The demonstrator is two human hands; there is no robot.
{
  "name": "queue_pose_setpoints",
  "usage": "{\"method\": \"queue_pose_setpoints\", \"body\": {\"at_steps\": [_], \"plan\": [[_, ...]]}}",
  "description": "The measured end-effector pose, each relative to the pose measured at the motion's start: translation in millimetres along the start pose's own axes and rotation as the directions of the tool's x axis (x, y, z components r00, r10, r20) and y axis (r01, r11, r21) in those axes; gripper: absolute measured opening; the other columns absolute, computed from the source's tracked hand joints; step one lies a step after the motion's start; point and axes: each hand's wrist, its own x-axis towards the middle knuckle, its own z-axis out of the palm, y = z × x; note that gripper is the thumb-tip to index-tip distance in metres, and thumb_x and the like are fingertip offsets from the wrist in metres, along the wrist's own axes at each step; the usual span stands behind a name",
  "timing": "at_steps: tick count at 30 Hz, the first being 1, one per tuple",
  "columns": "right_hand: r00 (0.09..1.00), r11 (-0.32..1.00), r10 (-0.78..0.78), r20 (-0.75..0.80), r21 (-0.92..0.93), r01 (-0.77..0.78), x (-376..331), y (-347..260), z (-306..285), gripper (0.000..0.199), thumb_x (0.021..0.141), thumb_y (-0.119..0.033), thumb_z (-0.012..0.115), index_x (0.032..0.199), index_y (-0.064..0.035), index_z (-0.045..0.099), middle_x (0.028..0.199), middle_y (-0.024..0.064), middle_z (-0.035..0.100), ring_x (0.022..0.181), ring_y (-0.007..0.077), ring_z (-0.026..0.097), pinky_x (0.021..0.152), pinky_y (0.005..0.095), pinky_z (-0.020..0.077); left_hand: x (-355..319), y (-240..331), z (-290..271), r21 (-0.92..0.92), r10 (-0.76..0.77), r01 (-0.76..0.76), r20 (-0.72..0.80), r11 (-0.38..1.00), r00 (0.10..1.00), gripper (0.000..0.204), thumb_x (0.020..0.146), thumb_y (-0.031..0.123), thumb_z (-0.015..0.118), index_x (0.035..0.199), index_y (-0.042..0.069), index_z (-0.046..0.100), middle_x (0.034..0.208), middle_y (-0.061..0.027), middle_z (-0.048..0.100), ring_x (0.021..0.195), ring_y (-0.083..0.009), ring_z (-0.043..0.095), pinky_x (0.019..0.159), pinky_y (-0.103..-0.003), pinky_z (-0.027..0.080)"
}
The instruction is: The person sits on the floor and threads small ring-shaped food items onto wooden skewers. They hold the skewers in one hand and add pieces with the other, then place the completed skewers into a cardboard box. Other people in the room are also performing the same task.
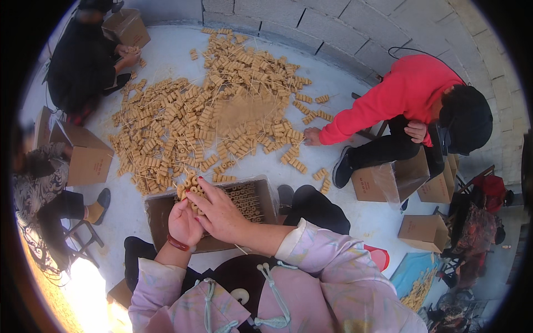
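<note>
My left hand [185,223], with a reddish bangle at the wrist, is closed around a bunch of tan spiral skewers [190,184]. Over the same bunch lies my right hand [223,212], fingers pressed against it from the right. Some of the skewers are hidden behind my fingers. Both hands are above an open cardboard box [157,216] in front of me. Rows of spiral skewers [247,198] lie packed in the right part of that box, their ends showing. One thin stick [240,249] pokes out below my right wrist.
A big loose heap of spiral skewers [183,119] covers the floor beyond the box. A person in red [400,94] reaches to its right edge. Two others sit at left beside a cardboard box [89,161]. More cartons [425,232] stand at right. A block wall [333,28] runs behind.
</note>
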Motion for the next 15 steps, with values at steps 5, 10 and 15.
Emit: {"method": "queue_pose_setpoints", "body": {"at_steps": [5,10,15], "plan": [[0.998,0.999,0.034,0.056,-0.008,-0.034,-2,-3,0,0.060,0.082,-0.011,0.062,0.138,-0.0084,0.042,0.145,0.0286,0.029,0.129,0.0443,0.037,0.108,0.0477,0.0316,-2,1,-1,0.081,0.034,-0.029,-0.066,0.996,0.997,0.041,0.093,0.019,0.045,0.132,0.007,0.047,0.131,-0.0085,0.054,0.125,-0.0247,0.048,0.107,-0.041,0.035],[0.995,0.999,0.031,0.095,-0.023,-0.029,-1,2,2,0.061,0.084,-0.013,0.062,0.140,-0.0073,0.039,0.144,0.0300,0.030,0.124,0.0451,0.041,0.105,0.0462,0.0352,1,-2,-9,0.030,0.002,0.000,-0.066,1.000,0.998,0.038,0.096,0.018,0.042,0.131,0.007,0.047,0.130,-0.0080,0.055,0.121,-0.0230,0.051,0.105,-0.038,0.038],[0.991,0.998,0.061,0.119,-0.011,-0.060,2,1,-1,0.061,0.083,-0.012,0.063,0.140,-0.0086,0.040,0.144,0.0297,0.030,0.124,0.0443,0.042,0.104,0.0462,0.0363,2,1,-9,0.033,-0.026,0.026,-0.003,0.999,1.000,0.038,0.097,0.020,0.041,0.132,0.007,0.046,0.129,-0.0081,0.055,0.121,-0.0225,0.051,0.103,-0.039,0.039]]}}
